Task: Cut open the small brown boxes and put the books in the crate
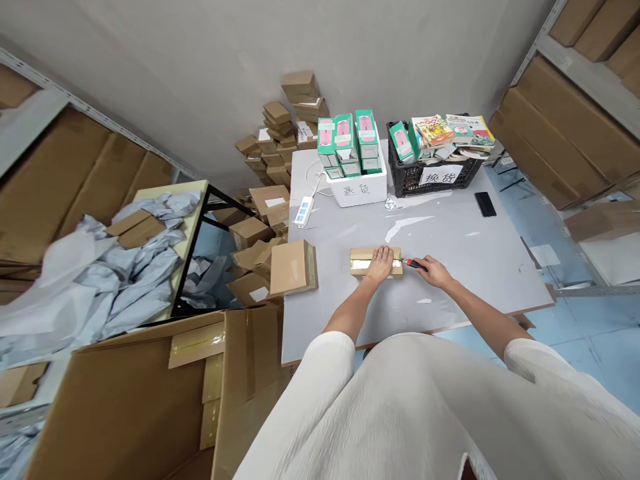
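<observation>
A small cardboard box (361, 263) sealed with shiny tape lies on the grey table (450, 233) in front of me. My left hand (381, 264) rests on its top, fingers stretched out flat and pressing the box down. In my right hand (433, 271) is a red and black utility knife (416, 265), the fingers closed around its handle. The knife's tip is at the right end of the box, by the tape line. Whether the blade is in the tape is too small to tell.
Across the back stand a white bin (357, 192) of green boxes and a black crate (407, 179) of books. A power strip (304, 211), a larger carton (290, 267) and a phone (485, 204) are on the table. A big open carton (140, 393) is at lower left.
</observation>
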A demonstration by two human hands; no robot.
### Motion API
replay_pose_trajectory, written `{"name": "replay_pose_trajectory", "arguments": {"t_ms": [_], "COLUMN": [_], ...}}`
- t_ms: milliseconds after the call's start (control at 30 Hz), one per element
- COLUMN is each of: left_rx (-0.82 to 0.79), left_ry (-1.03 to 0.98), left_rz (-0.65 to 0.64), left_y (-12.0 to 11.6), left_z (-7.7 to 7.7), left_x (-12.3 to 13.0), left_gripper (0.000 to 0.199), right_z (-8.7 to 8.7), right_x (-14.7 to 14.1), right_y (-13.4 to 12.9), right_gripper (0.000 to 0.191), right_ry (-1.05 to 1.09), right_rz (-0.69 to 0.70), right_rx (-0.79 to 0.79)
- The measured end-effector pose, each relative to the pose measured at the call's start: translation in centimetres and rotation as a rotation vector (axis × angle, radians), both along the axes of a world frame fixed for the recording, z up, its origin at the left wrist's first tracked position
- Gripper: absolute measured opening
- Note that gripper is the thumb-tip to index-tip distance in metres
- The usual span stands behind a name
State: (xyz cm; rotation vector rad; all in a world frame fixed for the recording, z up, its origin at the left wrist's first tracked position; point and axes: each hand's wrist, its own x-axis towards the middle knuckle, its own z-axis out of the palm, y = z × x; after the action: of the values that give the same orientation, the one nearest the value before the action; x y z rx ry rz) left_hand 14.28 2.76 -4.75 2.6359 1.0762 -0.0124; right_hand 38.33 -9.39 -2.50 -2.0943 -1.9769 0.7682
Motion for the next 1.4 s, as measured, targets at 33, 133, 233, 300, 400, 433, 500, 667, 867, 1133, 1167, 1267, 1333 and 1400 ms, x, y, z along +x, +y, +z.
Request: {"name": "replay_pose_trajectory", "arguments": {"t_ms": [33, 133, 233, 300, 400, 433, 500, 667, 867, 1133, 1167, 1267, 1333, 1400], "left_rx": [-0.005, -0.012, -0.003, 0.004, -0.009, -0.018, -0.038, -0.043, -0.058, -0.055, -0.057, -0.064, -0.062, -0.056], "left_ry": [-0.005, -0.015, -0.019, -0.021, -0.034, -0.04, -0.055, -0.066, 0.002, 0.035, 0.03, 0.004, -0.02, -0.045], "left_rz": [0.005, 0.005, 0.021, 0.056, 0.126, 0.15, 0.18, 0.158, 0.211, 0.244, 0.25, 0.268, 0.291, 0.318], "left_y": [0.0, 0.0, -0.2, -0.4, -0.8, -1.0, -1.4, -2.9, -4.1, -4.8, -4.8, -4.5, -4.2, -3.8], "left_z": [-0.1, -0.3, -0.4, -0.3, -0.2, -0.2, -0.1, 0.6, 1.7, 2.0, 1.9, 1.8, 1.8, 1.7], "left_x": [-0.1, -0.3, -0.3, -0.1, 0.1, 0.1, -0.2, -2.4, -5.0, -5.5, -5.5, -5.9, -6.5, -7.4], "left_gripper": [0.068, 0.07, 0.069, 0.067, 0.063, 0.061, 0.058, 0.055, 0.053, 0.052, 0.052, 0.053, 0.054, 0.054], "right_z": [-0.1, -0.2, -0.3, -0.7, -1.8, -2.3, -3.7, -7.4, -10.2, -11.4, -11.3, -10.2, -9.1, -7.8], "right_x": [0.7, 3.4, 5.4, 5.9, 5.7, 5.6, 5.5, 6.0, 5.8, 6.2, 6.0, 4.9, 3.4, 1.5], "right_y": [-0.1, -0.6, -0.8, -0.7, 0.1, 0.4, 1.0, 2.8, 3.9, 2.5, 2.5, 3.0, 3.8, 4.9], "right_gripper": [0.05, 0.049, 0.05, 0.048, 0.044, 0.043, 0.044, 0.039, 0.044, 0.051, 0.053, 0.055, 0.052, 0.051], "right_ry": [-0.001, -0.008, 0.011, 0.033, 0.04, 0.033, 0.005, -0.101, -0.131, -0.13, -0.133, -0.092, 0.014, 0.173], "right_rz": [-0.023, -0.159, -0.253, -0.308, -0.394, -0.421, -0.464, -0.423, -0.454, -0.521, -0.522, -0.482, -0.393, -0.227], "right_rx": [-0.001, -0.02, 0.035, 0.041, -0.028, -0.058, -0.106, -0.155, -0.225, -0.205, -0.189, -0.088, 0.017, 0.141]}}
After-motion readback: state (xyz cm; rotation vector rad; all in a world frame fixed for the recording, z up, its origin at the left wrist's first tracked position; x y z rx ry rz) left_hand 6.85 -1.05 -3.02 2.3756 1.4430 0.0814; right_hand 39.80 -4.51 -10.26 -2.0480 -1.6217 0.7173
